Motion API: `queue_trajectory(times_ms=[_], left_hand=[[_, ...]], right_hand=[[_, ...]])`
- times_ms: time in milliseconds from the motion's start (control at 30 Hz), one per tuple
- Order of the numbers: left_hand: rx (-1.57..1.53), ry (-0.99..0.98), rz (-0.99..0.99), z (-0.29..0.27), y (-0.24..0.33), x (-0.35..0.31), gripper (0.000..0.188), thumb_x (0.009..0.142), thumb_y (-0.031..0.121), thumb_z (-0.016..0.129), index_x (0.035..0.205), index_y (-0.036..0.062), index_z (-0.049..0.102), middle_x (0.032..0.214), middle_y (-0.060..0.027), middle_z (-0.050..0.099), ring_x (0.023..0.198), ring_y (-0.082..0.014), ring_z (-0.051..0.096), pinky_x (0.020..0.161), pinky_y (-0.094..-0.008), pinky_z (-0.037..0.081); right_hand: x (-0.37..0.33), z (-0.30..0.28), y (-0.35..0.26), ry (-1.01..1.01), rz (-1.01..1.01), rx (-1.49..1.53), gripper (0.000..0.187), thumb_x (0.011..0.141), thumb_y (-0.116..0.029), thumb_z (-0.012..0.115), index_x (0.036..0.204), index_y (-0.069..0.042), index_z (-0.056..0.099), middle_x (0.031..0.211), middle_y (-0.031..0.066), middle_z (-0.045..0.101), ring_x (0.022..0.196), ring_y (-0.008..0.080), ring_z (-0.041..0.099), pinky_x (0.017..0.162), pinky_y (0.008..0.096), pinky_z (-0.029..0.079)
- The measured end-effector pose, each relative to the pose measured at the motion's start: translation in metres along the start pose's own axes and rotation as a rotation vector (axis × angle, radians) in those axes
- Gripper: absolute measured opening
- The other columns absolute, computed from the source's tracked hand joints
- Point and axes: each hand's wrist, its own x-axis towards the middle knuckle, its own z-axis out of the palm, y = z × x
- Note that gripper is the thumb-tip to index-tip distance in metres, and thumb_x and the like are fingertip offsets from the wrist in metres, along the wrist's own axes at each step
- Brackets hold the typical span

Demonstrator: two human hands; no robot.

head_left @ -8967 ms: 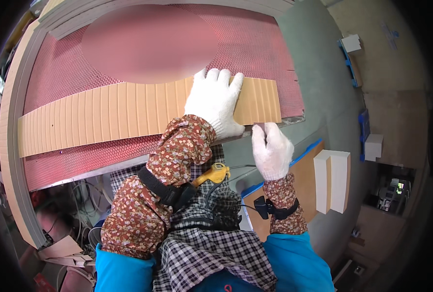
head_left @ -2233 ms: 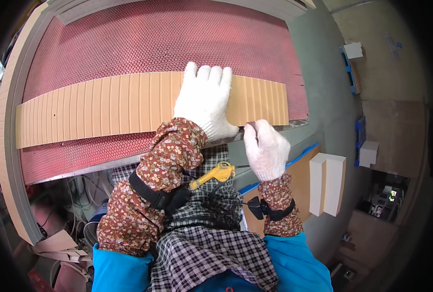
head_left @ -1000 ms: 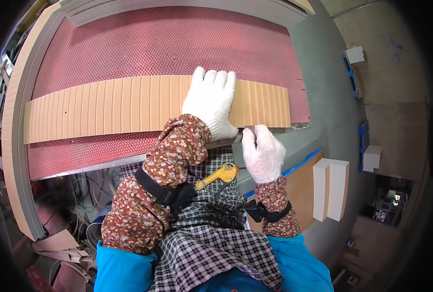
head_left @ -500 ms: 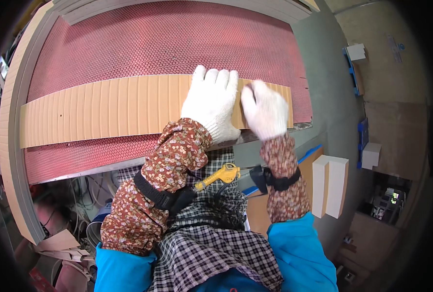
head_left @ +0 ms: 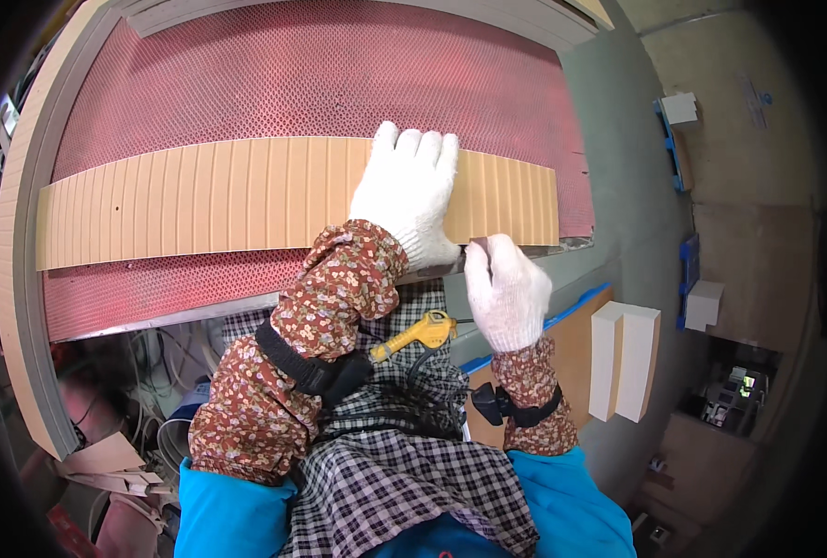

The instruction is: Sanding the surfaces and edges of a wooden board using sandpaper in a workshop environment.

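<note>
A long tan grooved panel (head_left: 237, 195) lies across a red honeycomb-textured mat (head_left: 320, 70). My left hand (head_left: 406, 186), in a white knit glove, presses flat on the panel right of its middle, fingers stretched away from me. Gloved the same way, my right hand (head_left: 508, 290) is closed at the panel's near edge, toward the right end. Between its thumb and fingers shows a bit of a small thin brown piece (head_left: 480, 245). Most of that piece is hidden, so its kind is unclear.
A yellow air blow gun (head_left: 418, 335) hangs by my apron. Stacks of pale strips (head_left: 623, 361) stand on a brown board at the right. More tan panels (head_left: 25, 232) line the table's left side. Hoses and offcuts (head_left: 111, 465) lie below left.
My right hand has moved from over the panel toward me to its near edge. My left hand stays pressed on the panel.
</note>
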Motion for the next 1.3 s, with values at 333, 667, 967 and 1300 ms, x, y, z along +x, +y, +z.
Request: queue_trajectory(times_ms=[333, 667, 967, 1300], left_hand=[[-0.012, -0.038, -0.006, -0.003, 0.004, 0.003, 0.109, 0.063, 0.047, 0.085, 0.149, -0.0094, 0.047, 0.136, -0.0217, 0.059, 0.134, -0.0358, 0.054, 0.124, -0.0510, 0.030], [0.027, 0.015, -0.021, 0.001, -0.001, -0.004, 0.111, 0.068, 0.050, 0.084, 0.150, -0.0126, 0.044, 0.138, -0.0242, 0.058, 0.135, -0.0365, 0.053, 0.125, -0.0509, 0.030], [0.014, 0.050, 0.004, 0.007, 0.002, 0.001, 0.110, 0.065, 0.049, 0.085, 0.149, -0.0098, 0.047, 0.137, -0.0219, 0.059, 0.133, -0.0357, 0.055, 0.123, -0.0503, 0.032], [0.004, 0.017, -0.009, 0.002, -0.002, -0.002, 0.113, 0.063, 0.047, 0.086, 0.150, -0.0100, 0.045, 0.138, -0.0223, 0.059, 0.136, -0.0358, 0.053, 0.124, -0.0500, 0.031]], right_hand=[[0.113, 0.023, 0.013, -0.113, 0.040, -0.123, 0.034, 0.105, -0.035, 0.056, 0.096, -0.005, 0.069, 0.087, 0.0209, 0.075, 0.084, 0.0386, 0.076, 0.078, 0.0528, 0.058], [0.024, 0.005, -0.003, -0.036, -0.012, -0.034, 0.019, 0.103, -0.026, 0.063, 0.097, -0.008, 0.067, 0.083, 0.0133, 0.075, 0.074, 0.0325, 0.075, 0.068, 0.0441, 0.058], [0.066, 0.014, 0.015, -0.029, -0.040, -0.034, 0.023, 0.104, -0.028, 0.061, 0.096, -0.008, 0.069, 0.083, 0.0146, 0.074, 0.071, 0.0319, 0.074, 0.067, 0.0454, 0.058], [0.094, 0.027, 0.012, -0.076, 0.002, -0.106, 0.032, 0.105, -0.035, 0.056, 0.102, -0.006, 0.070, 0.089, 0.0188, 0.076, 0.084, 0.0389, 0.076, 0.079, 0.0529, 0.058]])
